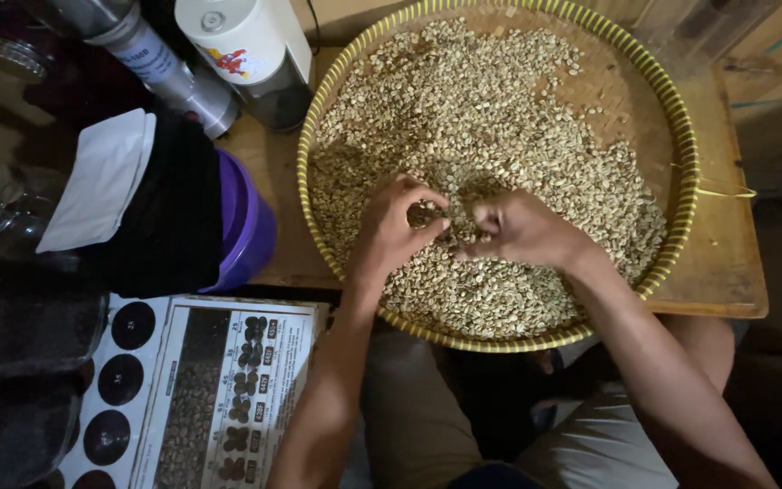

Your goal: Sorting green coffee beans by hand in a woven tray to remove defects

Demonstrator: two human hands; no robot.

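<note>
A: Nearest the lens, the forearms run up to the round woven yellow-rimmed tray (pixel 681 136); left hand (pixel 391 234) cupped, pinching a few pale green coffee beans (pixel 500 118) near the tray's middle.

B: Right hand (pixel 522 228) curled loosely beside it, holding what I cannot tell. Risk (my judgement): the tray overhangs the wooden table (pixel 726 263), so leaning could tip it.

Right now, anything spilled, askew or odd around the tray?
Nothing spilled: the pale beans all sit inside the round woven tray. One oddity: the tray overhangs the near edge of the wooden table, above the person's lap. A loose yellow strand sticks out from its right rim. Left hand and right hand work in the beans.
</note>
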